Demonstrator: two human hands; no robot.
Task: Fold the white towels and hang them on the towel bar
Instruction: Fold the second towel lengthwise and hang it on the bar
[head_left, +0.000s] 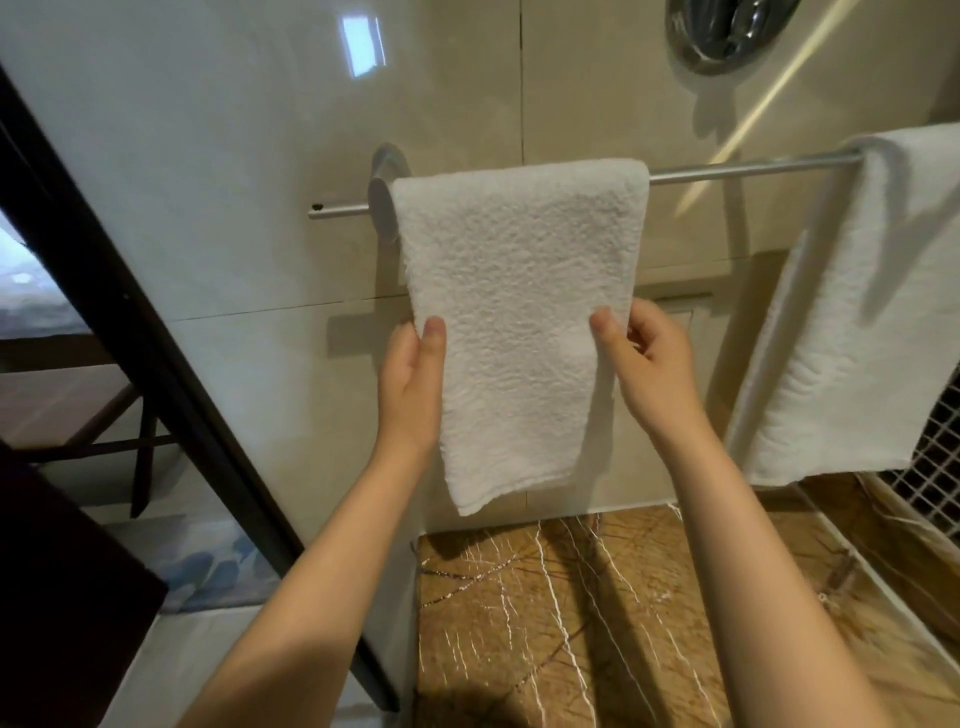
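Folded white towel (514, 312) over towel bar (748, 169), 2nd towel (857, 338) at rt.

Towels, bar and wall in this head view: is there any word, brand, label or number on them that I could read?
None can be read.
The folded towel on the towel bar shows plain white weave and no tag.
The second towel is plain too.
The wall tiles carry only reflections.
The chrome fitting above shows no legible marking.

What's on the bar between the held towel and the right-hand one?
Nothing: the head view shows the towel bar running bare between the folded towel and the larger towel, only wall tile behind it.
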